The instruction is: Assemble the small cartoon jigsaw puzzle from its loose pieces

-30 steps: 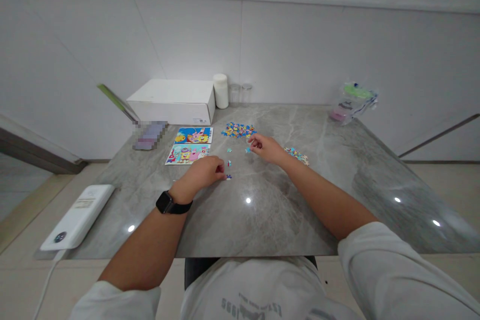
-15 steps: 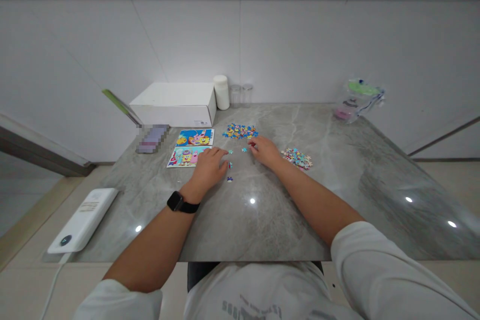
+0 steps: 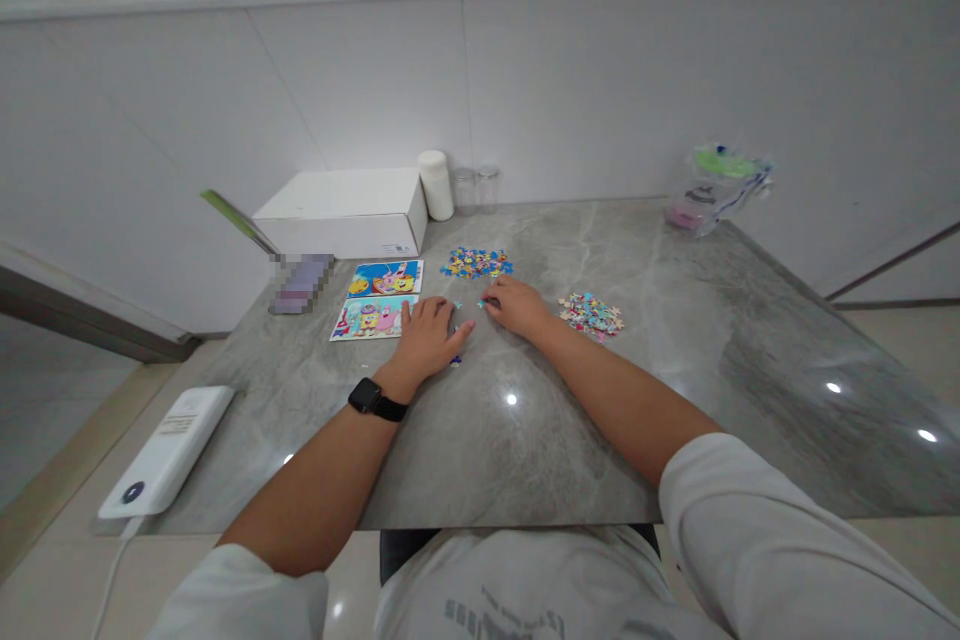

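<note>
Fingers spread, my left hand (image 3: 426, 340) lies palm down on the table, its fingertips beside a small light-blue puzzle piece (image 3: 458, 306) and over the edge of the lower picture card (image 3: 367, 319). A dark-blue puzzle piece (image 3: 456, 361) shows just below its thumb. My right hand (image 3: 519, 307) has thumb and fingers pinched together at a light-blue puzzle piece (image 3: 481, 304) on the table; the fingers partly cover it. Behind the hands is a pile of blue and yellow puzzle pieces (image 3: 477, 263). A paler pile of puzzle pieces (image 3: 591, 315) sits right of my right hand.
An upper picture card (image 3: 386, 277) lies behind the lower one. At the back stand a white box (image 3: 341, 210), a white bottle (image 3: 436, 185) and two clear jars (image 3: 487, 190). A plastic bag (image 3: 712, 190) sits back right; a white corded device (image 3: 169, 450) lies front left.
My right hand has moved slightly left, its fingertips now at the light-blue piece. My left hand has shifted right, its thumb covering more of the loose pieces. The view has tilted slightly.
</note>
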### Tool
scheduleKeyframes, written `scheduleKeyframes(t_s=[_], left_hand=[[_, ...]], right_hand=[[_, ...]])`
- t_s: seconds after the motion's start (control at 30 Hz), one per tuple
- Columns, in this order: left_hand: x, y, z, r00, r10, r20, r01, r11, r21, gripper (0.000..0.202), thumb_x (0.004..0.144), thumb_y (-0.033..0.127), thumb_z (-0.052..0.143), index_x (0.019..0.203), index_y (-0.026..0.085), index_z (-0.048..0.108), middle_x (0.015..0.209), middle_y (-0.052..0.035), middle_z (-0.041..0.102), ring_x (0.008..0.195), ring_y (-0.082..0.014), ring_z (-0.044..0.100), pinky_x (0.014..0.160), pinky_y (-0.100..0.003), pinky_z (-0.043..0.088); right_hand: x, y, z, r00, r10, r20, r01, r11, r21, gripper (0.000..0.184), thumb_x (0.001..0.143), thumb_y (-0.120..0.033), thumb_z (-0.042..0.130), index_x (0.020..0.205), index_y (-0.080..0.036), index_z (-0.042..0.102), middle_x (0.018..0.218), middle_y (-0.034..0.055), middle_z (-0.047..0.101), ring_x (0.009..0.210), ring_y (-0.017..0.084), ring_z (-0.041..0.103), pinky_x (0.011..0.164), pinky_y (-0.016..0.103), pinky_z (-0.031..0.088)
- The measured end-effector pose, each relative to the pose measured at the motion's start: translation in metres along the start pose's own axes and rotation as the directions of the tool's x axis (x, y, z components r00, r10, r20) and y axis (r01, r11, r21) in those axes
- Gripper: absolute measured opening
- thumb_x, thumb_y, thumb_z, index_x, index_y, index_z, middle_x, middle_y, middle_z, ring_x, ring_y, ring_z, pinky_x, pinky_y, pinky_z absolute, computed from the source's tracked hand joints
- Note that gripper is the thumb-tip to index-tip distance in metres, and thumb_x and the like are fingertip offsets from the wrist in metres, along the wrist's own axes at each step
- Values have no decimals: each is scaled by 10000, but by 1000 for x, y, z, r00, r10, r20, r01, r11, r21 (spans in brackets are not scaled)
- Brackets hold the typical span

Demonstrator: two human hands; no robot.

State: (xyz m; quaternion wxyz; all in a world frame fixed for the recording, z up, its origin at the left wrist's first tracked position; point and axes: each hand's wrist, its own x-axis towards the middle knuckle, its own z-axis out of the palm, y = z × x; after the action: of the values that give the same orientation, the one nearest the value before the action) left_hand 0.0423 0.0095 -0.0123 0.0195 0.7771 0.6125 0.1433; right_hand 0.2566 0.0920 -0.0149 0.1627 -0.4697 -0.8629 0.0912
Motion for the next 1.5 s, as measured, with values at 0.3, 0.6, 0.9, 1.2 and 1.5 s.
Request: scheduleKeyframes(t_s=[0.3, 0.6, 0.9, 1.2, 1.5], left_hand=[[-5, -2, -2, 998, 29, 51, -27, 999, -37, 513, 1071, 558, 447, 1417, 230, 638, 1503, -160, 564, 1426, -348, 485, 1266, -670, 211], [-1, -12, 4, 982, 138, -126, -160, 969, -186, 445, 1050, 474, 544, 1400, 221, 654, 1470, -139, 594, 1387, -314, 536, 1228, -560, 380], [-1, -10, -2, 919, 285, -273, -365, 877, -313, 273, 1038, 344, 577, 1243, 240, 724, 1329, -97, 660, 1264, -274, 615, 1124, -500, 500], [0, -2, -4, 894, 345, -287, -426, 853, -301, 235, 1026, 302, 588, 1186, 239, 748, 1222, -86, 713, 1172, -258, 653, 1066, -470, 527], [1, 19, -16, 872, 385, -304, -462, 853, -244, 250, 1020, 266, 583, 1211, 248, 742, 1256, -95, 699, 1173, -264, 655, 1047, -478, 531]], right_hand=[[-5, -4, -4, 1000, -6, 22, 6, 1000, -12, 287, 1023, -302, 596, 1200, -229, 810, 1219, 120, 721, 1113, 265, 668, 941, 353, 515], [-2, -6, -19, 992, 32, -120, -19, 994, 110, 258, 1012, -284, 639, 1221, -238, 783, 1259, 97, 725, 1156, 233, 651, 1032, 353, 494], [-15, 38, -137, 942, 173, -287, -157, 984, 79, 207, 980, -301, 669, 1115, -212, 798, 1048, 63, 787, 879, 194, 675, 894, 331, 502], [-103, 145, -120, 948, 318, -26, -316, 922, -225, 189, 929, -192, 670, 1040, -218, 821, 1035, 77, 806, 915, 213, 701, 829, 317, 499], [-143, 154, -88, 989, 123, -87, -121, 992, 29, 233, 979, -317, 663, 1145, -239, 807, 1070, 89, 754, 924, 204, 694, 876, 322, 525]])
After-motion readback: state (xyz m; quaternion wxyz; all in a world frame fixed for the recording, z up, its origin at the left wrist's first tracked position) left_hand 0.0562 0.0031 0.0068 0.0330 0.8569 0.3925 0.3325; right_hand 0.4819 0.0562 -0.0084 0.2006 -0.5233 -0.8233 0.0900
